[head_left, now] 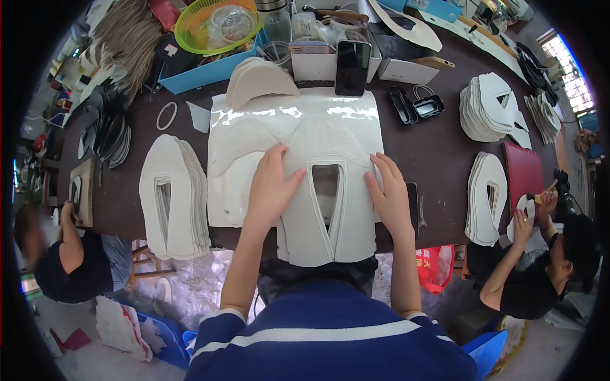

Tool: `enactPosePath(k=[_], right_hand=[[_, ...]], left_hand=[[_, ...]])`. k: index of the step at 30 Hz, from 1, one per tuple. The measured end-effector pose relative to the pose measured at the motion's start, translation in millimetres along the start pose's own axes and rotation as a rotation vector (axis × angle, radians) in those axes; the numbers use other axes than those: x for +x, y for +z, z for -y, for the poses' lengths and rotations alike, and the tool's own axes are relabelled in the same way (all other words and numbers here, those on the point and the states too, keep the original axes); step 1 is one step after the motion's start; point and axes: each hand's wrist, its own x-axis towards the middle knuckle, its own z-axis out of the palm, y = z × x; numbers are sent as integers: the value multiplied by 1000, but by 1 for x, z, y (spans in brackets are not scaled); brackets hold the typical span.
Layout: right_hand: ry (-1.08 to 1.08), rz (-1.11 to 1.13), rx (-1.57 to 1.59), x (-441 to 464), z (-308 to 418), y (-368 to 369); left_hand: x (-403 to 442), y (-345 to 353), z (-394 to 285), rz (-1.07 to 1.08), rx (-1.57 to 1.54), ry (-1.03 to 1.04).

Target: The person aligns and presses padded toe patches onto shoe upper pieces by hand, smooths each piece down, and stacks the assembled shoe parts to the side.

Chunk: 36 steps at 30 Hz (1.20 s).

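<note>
In front of me lie white shoe upper pieces (295,222), layered together, with a tapering opening in the middle. Their lower end reaches over the table edge towards my body. My left hand (273,187) rests at their left side, thumb spread from the fingers. On the opposite side my right hand (389,193) touches the edge with thumb and fingertips, its fingers apart. Beneath them is a glossy white sheet (232,206). A curved white piece (238,143) lies on that sheet left of the uppers, and a stack of curved beige pieces (260,82) sits at its top edge.
Left stands a stack of white uppers (168,209); right are more stacks (488,197) (486,108). A phone (353,68) leans against a white box at the back. A black case (413,105) lies open. Co-workers sit left (76,260) and right (534,273).
</note>
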Motion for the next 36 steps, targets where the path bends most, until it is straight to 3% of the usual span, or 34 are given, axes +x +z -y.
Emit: enactPosePath(k=[3, 9, 15, 21, 24, 27, 33, 36], right_hand=[[-2, -19, 23, -1, 0, -1], [-28, -29, 69, -4, 5, -8], [-45, -18, 82, -9, 6, -11], [-72, -25, 103, -12, 9, -14], [-76, -28, 113, -14, 8, -16], [-82, -39, 116, -15, 10, -16], [-95, -44, 103, -17, 8, -18], [-82, -44, 111, -18, 10, -20]], left_hand=[[10, 3, 5, 3, -127, -22], [12, 15, 8, -93, -21, 29], [17, 7, 7, 21, 22, 33], [15, 12, -8, -26, 88, -31], [24, 9, -2, -22, -36, -19], [22, 12, -6, -120, -91, -8], [7, 20, -19, -321, 206, 192], [6, 19, -22, -389, 49, 289]])
